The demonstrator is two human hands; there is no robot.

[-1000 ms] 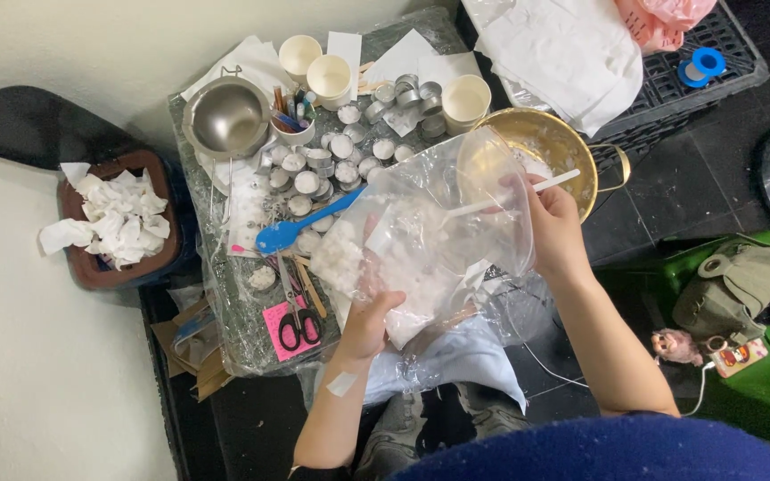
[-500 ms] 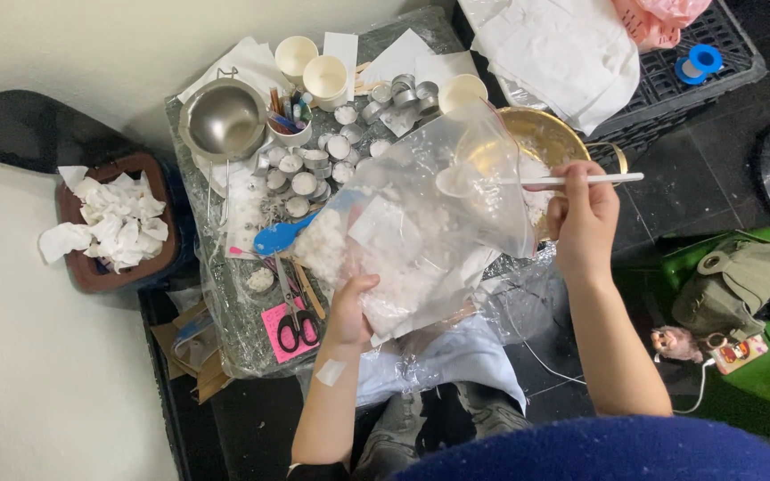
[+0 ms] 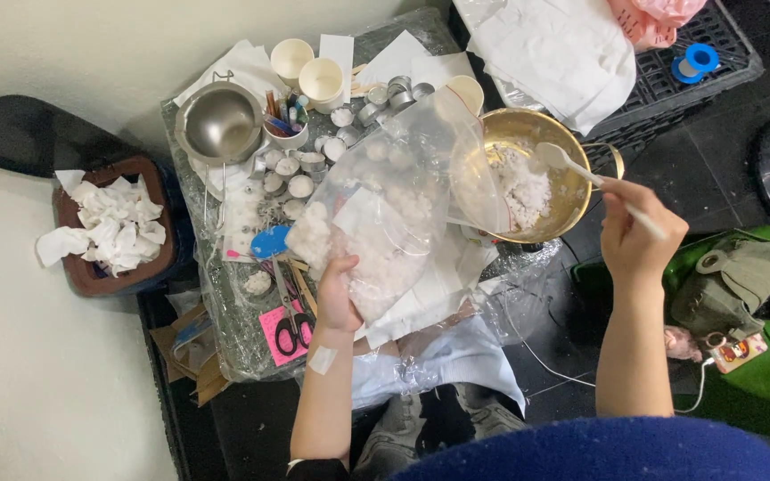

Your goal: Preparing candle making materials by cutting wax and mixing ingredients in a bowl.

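**Spoon over brass bowl, bag held up beside it**

Left hand (image 3: 339, 298) grips the lower edge of a clear plastic bag (image 3: 394, 214) holding white flakes, fingers closed on it. Bag tilts up toward 1 o'clock, its open mouth just beside the rim of the brass bowl (image 3: 572, 147). Right hand (image 3: 636, 239) pinches the handle of a white plastic spoon (image 3: 581, 169), fingers closed around it; spoon head sits over the bowl, pointing to 10 o'clock. White flakes (image 3: 523, 187) piled inside the bowl.

At 9 o'clock from the bag: blue scoop (image 3: 269, 241), then scissors (image 3: 291, 325) on a pink sticky note at 7 o'clock. At 11 o'clock: steel pitcher (image 3: 220, 125), a cup of pens, two paper cups (image 3: 307, 69), a cluster of tealight tins (image 3: 300, 169). Far at 9 o'clock, a brown bin (image 3: 113, 285) full of crumpled tissue. At 1 o'clock from the bowl, white cloth on a black crate (image 3: 724, 53) and a blue tape roll (image 3: 697, 61). Green bag at 4 o'clock.
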